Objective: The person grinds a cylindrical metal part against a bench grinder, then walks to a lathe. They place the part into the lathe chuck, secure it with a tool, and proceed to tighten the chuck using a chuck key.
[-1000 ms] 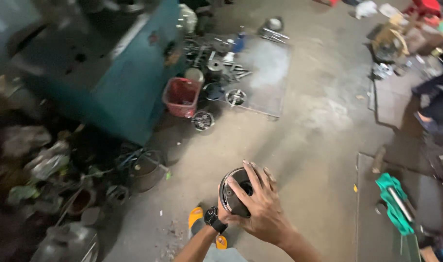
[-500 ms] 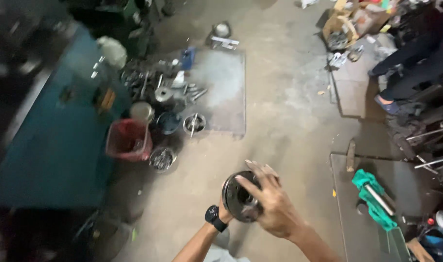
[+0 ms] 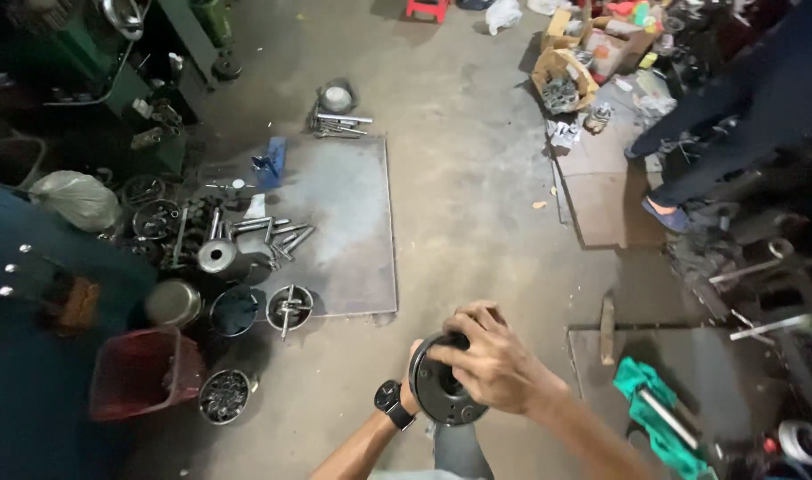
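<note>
The right hand [image 3: 493, 366] arches over a dark round metal disc [image 3: 443, 393], fingers curled gripping its rim, while the watch-wearing left hand [image 3: 414, 384] cups it from behind above the concrete floor [image 3: 477, 204].

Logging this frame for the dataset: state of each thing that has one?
round metal part: held off the floor in both hands
right hand: closed over the part's top
left hand: mostly hidden behind the part, gripping it
wristwatch: worn on left wrist
red bin: upright on floor
steel plate: flat on floor
round tins: open, holding metal pieces
</note>
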